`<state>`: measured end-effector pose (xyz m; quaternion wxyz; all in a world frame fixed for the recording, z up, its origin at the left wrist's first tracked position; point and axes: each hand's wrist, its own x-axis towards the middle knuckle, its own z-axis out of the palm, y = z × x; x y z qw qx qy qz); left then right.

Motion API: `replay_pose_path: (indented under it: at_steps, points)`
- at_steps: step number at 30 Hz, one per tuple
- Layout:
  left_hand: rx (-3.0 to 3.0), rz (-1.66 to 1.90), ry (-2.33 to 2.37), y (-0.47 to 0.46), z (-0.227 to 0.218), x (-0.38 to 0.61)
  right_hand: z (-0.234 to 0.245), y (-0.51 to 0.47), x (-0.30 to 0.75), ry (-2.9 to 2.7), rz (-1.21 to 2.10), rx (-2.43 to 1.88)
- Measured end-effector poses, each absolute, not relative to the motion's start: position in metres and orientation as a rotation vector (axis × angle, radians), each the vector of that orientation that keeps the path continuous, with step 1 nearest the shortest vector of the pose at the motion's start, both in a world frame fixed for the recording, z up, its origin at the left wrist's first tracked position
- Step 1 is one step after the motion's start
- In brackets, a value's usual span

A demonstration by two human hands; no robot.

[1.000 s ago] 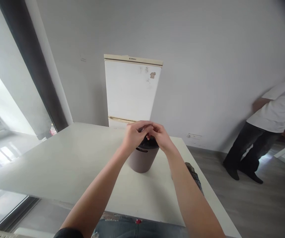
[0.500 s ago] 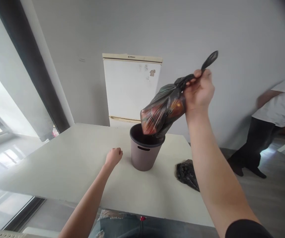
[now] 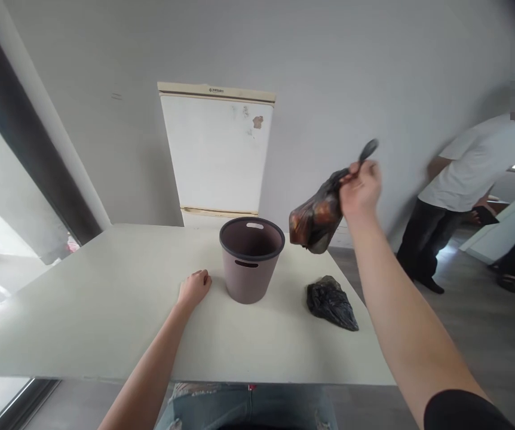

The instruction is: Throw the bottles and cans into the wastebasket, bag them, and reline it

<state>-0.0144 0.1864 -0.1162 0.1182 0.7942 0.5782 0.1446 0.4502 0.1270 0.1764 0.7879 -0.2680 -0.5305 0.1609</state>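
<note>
My right hand (image 3: 361,186) is closed round the twisted neck of a filled black plastic bag (image 3: 318,215), with a loop of the bag sticking out above the fingers. Reddish and orange contents show through the thin plastic. The bag hangs tilted in the air, to the right of a mauve trash bin (image 3: 248,278) with a dark rim. Inside, the visible part of the bin's wall is bare; its bottom is hidden. Left of the bin, my left hand (image 3: 195,288) rests on the table as a loose fist, apart from the bin.
A crumpled black plastic bag (image 3: 330,301) lies on the white table (image 3: 141,286) near its right edge. Behind the table stands a white refrigerator (image 3: 219,155) against the grey wall. To the right, a person in a white shirt (image 3: 468,164) stands beyond the table.
My right hand has carried the filled bag from over the bin out to its right side and lower. My left fist stays beside the bin. The view has shifted to the right.
</note>
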Motion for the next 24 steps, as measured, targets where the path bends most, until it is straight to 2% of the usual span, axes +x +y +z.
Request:
replay_pose_path:
  at_steps: [5,13,20,24]
  points:
    - [2.321,0.406,1.709,0.188,-0.117,-0.014,0.104,0.155,0.434,-0.814,0.442,-0.581]
    - [2.307,0.417,1.712,0.188,-0.117,-0.015,0.053,0.175,0.46,-0.451,0.336,-0.552]
    - [2.289,0.436,1.7,0.187,-0.116,-0.015,-0.023,0.146,0.49,-0.345,0.367,-0.782]
    - [2.275,0.432,1.694,0.188,-0.115,-0.015,-0.051,0.124,0.509,-0.356,0.43,-1.007]
